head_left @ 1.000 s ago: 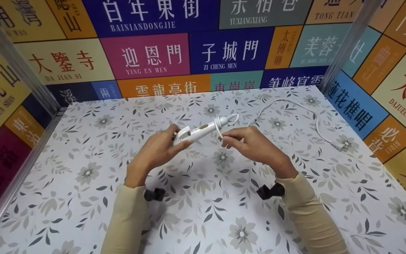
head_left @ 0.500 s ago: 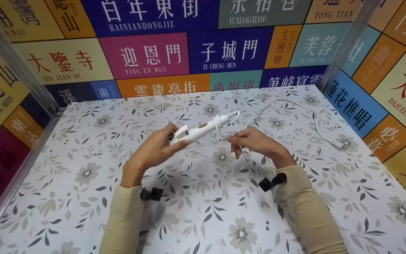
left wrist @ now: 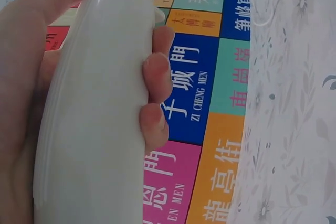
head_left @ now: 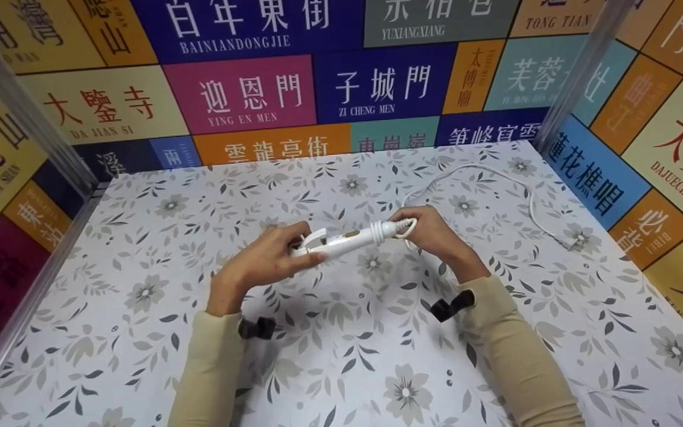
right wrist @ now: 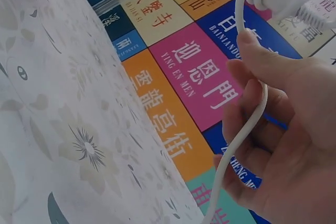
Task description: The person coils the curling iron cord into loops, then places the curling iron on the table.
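Observation:
My left hand (head_left: 264, 255) grips a white curling iron (head_left: 350, 243) by its left part, thumb along the near side. A raised lever (head_left: 316, 235) stands beside the fingers. In the left wrist view, the smooth white body (left wrist: 100, 103) fills the palm and fingertips curl round its far side. White cord loops (head_left: 378, 232) circle the handle near its right end. There my right hand (head_left: 430, 237) pinches the cord (right wrist: 241, 135) between thumb and index finger, as the right wrist view shows. In the head view its fingertips are partly hidden behind the handle's end.
The loose cord (head_left: 498, 169) curves over the flower-patterned table (head_left: 407, 350) to a plug (head_left: 568, 242) at the right. Behind stands a wall of coloured sign panels (head_left: 241, 95), with clear posts (head_left: 578, 77) at the corners. Black wrist cameras (head_left: 257, 328) sit at the sleeves.
My right hand has moved from below the handle to beside its right end, bringing the cord along. The curling iron's right end has dipped and shifted slightly right.

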Action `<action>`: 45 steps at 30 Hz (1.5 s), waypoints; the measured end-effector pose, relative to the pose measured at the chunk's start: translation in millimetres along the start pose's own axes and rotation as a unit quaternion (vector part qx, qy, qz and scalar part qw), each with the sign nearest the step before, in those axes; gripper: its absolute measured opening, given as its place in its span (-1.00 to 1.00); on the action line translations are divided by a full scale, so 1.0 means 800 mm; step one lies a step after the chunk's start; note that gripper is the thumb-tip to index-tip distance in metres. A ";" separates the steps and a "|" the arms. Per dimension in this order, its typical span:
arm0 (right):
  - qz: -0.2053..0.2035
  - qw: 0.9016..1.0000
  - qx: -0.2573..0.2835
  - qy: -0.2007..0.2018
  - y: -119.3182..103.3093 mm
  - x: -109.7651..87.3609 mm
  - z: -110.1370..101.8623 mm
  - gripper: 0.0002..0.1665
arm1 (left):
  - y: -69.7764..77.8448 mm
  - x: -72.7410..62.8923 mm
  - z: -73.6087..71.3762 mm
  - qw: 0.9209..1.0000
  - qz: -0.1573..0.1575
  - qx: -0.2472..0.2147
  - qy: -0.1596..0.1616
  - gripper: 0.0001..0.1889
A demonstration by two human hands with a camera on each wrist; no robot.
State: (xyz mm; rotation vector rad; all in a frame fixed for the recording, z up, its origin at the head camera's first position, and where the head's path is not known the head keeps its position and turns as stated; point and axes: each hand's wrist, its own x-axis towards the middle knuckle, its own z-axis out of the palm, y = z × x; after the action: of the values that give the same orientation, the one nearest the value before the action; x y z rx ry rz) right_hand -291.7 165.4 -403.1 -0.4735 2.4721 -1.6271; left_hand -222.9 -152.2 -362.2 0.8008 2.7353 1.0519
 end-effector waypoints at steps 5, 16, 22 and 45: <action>-0.007 1.000 0.021 -0.013 0.003 -0.002 -0.004 -0.82 | -0.001 0.003 0.007 0.999 0.005 0.002 -0.034 -0.70; -0.044 0.998 -0.002 -0.047 -0.003 -0.005 0.000 -0.74 | 0.002 0.007 0.016 0.997 -0.003 0.020 -0.069 -0.67; -0.083 0.995 -0.014 -0.058 -0.009 -0.007 0.001 -0.81 | 0.003 0.008 0.018 0.997 -0.016 0.048 -0.067 -0.66; -0.234 0.925 -0.283 0.101 -0.083 -0.049 0.041 -0.70 | 0.004 0.013 0.016 0.987 -0.070 0.094 0.107 -0.58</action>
State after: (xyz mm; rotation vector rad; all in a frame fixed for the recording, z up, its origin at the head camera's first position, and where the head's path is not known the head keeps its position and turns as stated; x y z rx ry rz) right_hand -233.2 126.4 -357.9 -1.0893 3.1681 -1.0782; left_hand -226.8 -137.6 -369.3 0.5323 3.0547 0.9111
